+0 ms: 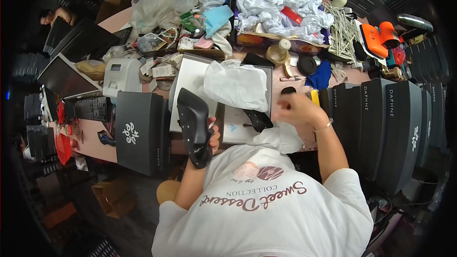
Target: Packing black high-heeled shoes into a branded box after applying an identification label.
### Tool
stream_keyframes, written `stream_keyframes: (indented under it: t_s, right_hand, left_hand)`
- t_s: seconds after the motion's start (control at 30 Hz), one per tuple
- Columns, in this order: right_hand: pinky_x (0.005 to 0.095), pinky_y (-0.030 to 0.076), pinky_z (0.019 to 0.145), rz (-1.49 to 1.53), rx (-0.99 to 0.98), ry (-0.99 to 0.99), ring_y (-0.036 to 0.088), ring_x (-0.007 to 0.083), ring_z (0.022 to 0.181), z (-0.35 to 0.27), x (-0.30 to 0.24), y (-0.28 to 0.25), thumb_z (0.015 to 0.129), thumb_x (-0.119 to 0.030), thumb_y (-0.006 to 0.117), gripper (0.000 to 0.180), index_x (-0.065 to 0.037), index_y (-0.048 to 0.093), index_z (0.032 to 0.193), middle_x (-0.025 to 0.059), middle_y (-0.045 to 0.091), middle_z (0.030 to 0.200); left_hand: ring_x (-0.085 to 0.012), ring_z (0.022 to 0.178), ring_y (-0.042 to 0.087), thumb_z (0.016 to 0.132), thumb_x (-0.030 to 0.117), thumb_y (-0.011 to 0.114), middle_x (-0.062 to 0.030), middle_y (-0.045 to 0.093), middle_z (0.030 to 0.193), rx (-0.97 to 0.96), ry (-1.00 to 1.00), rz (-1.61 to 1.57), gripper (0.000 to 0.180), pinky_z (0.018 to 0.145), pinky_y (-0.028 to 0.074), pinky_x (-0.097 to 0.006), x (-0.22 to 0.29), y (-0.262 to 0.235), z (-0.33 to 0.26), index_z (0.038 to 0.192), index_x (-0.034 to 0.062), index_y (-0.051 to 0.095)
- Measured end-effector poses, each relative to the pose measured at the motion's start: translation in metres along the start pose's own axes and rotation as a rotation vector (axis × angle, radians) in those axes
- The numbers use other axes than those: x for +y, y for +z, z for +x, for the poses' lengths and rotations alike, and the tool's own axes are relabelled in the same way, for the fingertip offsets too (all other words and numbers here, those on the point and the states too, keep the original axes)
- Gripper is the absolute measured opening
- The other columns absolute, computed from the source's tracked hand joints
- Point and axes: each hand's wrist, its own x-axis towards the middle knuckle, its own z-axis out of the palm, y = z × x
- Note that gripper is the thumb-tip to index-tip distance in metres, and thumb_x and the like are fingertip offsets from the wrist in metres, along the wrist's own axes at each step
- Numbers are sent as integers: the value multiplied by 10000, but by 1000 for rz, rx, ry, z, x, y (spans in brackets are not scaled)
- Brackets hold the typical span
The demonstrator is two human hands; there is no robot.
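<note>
My left hand (213, 136) grips a black pointed high-heeled shoe (193, 126), held sole-side up in front of my chest. My right hand (294, 108) is closed near the table edge, beside a small yellow object (314, 97); what it holds, if anything, is blurred. A second black shoe (257, 119) lies in an open grey shoebox (190, 74), partly under white tissue paper (236, 84). More crumpled tissue (278, 136) sits against my shirt.
Black shoeboxes stand to the left (138, 131) and in a row on the right (383, 128). The pink table holds a white label printer (121, 76), keyboard (91, 108), plastic bags, a pile of white paper (278, 4), an orange tool (378, 37). Another person's hand (59, 15) appears far left.
</note>
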Motion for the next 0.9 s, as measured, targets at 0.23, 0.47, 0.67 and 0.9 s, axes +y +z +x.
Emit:
stream_keyframes:
  t_s: [0.23, 0.47, 0.67, 0.9]
  right_hand:
    - [379, 496, 778, 335, -83, 158, 645, 354, 876, -87, 88, 174, 836, -138, 577, 255, -8, 649, 1044, 198, 659, 991]
    - [439, 512, 765, -268, -178, 165, 662, 331, 843, -59, 87, 256, 796, -116, 535, 174, -42, 692, 790, 201, 667, 827]
    - [409, 493, 821, 144, -294, 40, 643, 352, 914, -49, 92, 239, 840, -163, 501, 266, -54, 698, 983, 221, 651, 1007]
    - [420, 447, 919, 285, 358, -181, 556, 359, 1101, -84, -48, 47, 797, -217, 685, 557, -4, 488, 1272, 225, 572, 1184]
  left_hand:
    - [-193, 668, 509, 891, 299, 566, -157, 531, 909, 116, -101, 134, 504, 570, 507, -279, -2, 1, 15, 1256, -21, 432]
    - [-227, 616, 547, 939, 307, 459, -219, 599, 971, 62, -219, 219, 474, 546, 510, -287, -17, 16, 39, 1270, -30, 419]
    - [-290, 697, 654, 927, 287, 514, -213, 606, 963, 79, -200, 394, 520, 626, 583, -340, -24, 12, 46, 1292, -61, 390]
    - [-179, 912, 601, 953, 130, 488, -95, 571, 1033, 487, 480, 885, 264, 766, 530, -327, -62, 39, 41, 1194, 49, 414]
